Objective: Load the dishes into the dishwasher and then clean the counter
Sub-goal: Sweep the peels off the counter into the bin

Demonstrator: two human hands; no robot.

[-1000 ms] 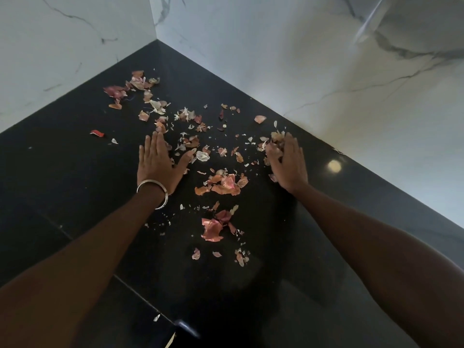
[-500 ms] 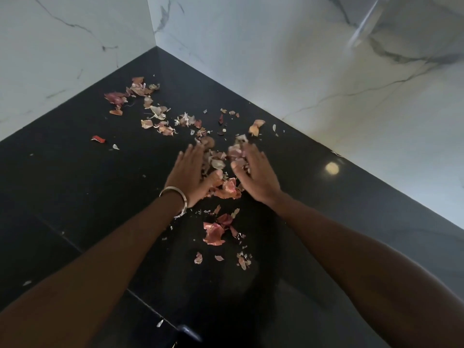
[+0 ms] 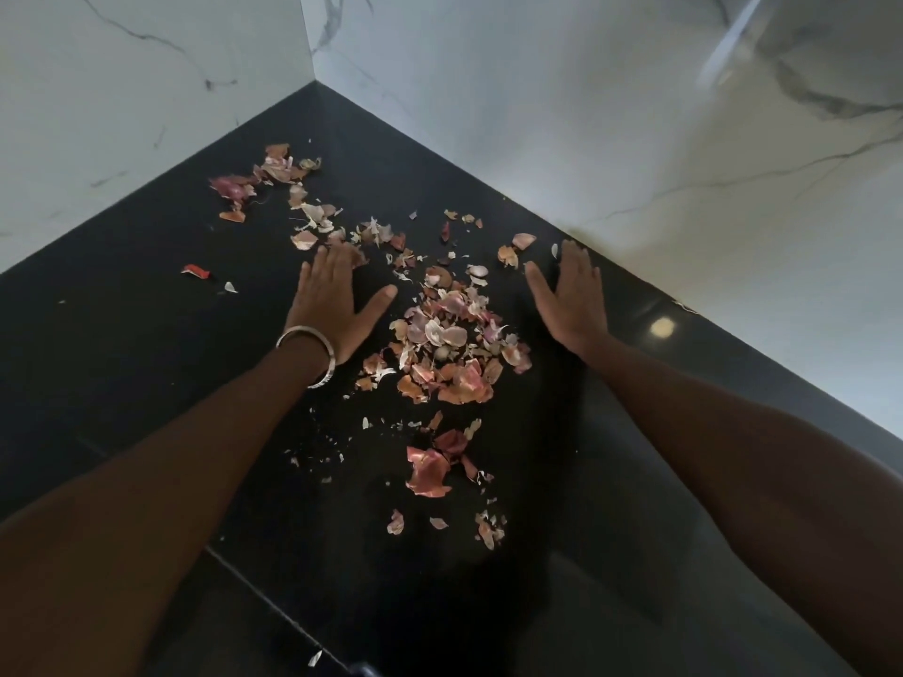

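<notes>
Head view looks down on a black worktop [image 3: 122, 364] set into a corner of white marble walls [image 3: 611, 114], strewn with onion and garlic peels. Left hand [image 3: 332, 305] lies flat with fingers straight and thumb spread, gripping nothing; a silver bangle [image 3: 312, 351] rings its wrist. Right hand [image 3: 569, 295] stands on its outer edge, fingers straight and together, palm facing the left hand, holding nothing. Between the two hands sits the main heap of peels [image 3: 449, 349], closer to the right palm's side than to the left thumb. Beyond the left fingertips a looser trail of peels [image 3: 278, 178] runs toward the wall corner; whether those fingertips touch the nearest scraps is hard to tell. A few more scraps [image 3: 513, 249] lie just beyond the right hand's thumb. Nearer the person than both wrists lies a large pink peel [image 3: 430, 469]. Out past the left hand's little finger sits a small red scrap [image 3: 196, 271].
</notes>
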